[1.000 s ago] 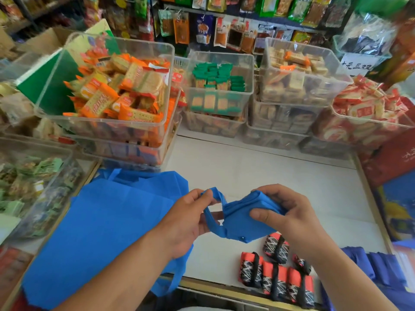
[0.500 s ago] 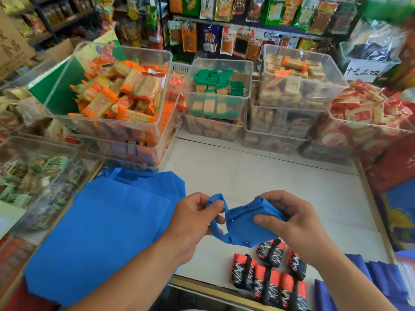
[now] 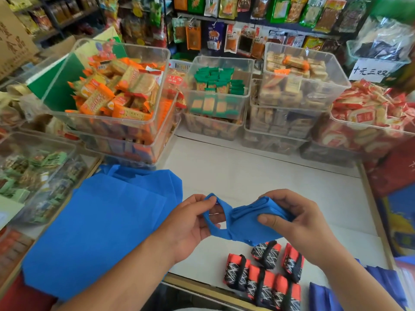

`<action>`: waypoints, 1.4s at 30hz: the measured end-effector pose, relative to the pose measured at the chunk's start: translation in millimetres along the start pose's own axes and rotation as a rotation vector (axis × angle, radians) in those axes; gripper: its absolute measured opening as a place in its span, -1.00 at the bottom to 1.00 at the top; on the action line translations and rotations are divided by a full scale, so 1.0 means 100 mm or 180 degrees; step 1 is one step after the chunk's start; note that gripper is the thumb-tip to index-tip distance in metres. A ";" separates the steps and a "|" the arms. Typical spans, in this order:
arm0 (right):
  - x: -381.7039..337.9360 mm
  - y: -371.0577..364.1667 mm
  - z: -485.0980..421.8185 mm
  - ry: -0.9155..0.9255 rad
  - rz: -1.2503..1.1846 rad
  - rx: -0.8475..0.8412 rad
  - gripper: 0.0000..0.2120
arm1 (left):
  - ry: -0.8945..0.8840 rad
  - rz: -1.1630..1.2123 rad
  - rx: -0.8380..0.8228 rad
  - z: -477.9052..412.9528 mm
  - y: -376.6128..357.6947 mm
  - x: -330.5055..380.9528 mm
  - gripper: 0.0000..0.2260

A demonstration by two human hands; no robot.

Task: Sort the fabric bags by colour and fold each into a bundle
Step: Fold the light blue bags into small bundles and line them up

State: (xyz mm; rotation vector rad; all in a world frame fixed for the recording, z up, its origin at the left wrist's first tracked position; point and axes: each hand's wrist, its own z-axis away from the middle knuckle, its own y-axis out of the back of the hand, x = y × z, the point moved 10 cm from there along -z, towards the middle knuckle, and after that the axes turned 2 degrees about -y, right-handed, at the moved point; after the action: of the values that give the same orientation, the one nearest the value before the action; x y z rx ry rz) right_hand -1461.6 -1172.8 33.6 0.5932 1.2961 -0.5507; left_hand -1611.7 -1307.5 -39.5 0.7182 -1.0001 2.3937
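Head view: the person is holding a folded blue bag (image 3: 251, 225) in the air, just above the white desk (image 3: 269, 176) and over the near cluster of red-and-black bundles (image 3: 262, 274). The right hand (image 3: 301, 223) is clamping the folded wad, its fingers (image 3: 268, 219) curled round it. The left hand (image 3: 188, 225) is pinching the bag's handle loop (image 3: 225, 206) and stretching it open. By my judgement, the loop is being readied to go round the wad. Doing this well means squeezing the folds tight so none spring out, then pulling the loop wide and even before slipping it over. A stack of flat blue bags (image 3: 101, 221) is lying on the left.
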 end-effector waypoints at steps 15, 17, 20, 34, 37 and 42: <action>0.12 0.08 0.00 -0.0066 0.0010 0.0007 -0.75 | 0.0079 0.0261 -0.0170 -0.04 -0.14 -0.07 -0.92; 0.09 0.11 0.02 -0.0022 -0.0054 0.0020 -0.74 | 0.0157 0.0211 -0.0157 -0.05 -0.11 -0.10 -0.92; -0.01 0.09 0.06 0.0114 -0.0118 -0.0152 -0.71 | 0.0248 0.0008 -0.0242 -0.05 -0.11 -0.16 -0.89; -0.04 -0.35 0.07 0.0008 0.0821 -0.1039 -0.73 | -0.0533 -0.1759 -0.1114 0.16 -0.56 0.03 -0.87; -0.05 -0.35 0.06 0.0069 0.1051 -0.0991 -0.67 | -0.0524 -0.1738 -0.1069 0.15 -0.51 0.01 -0.87; -0.04 -0.27 0.02 0.0176 0.0920 -0.0566 -0.73 | -0.0824 -0.2056 -0.0867 0.11 -0.43 0.12 -0.94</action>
State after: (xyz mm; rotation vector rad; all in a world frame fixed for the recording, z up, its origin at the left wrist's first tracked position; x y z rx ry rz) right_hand -1479.1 -1193.6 35.1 0.6368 1.2685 -0.1800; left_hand -1593.0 -1285.8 -3.0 1.0695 -0.9770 1.6067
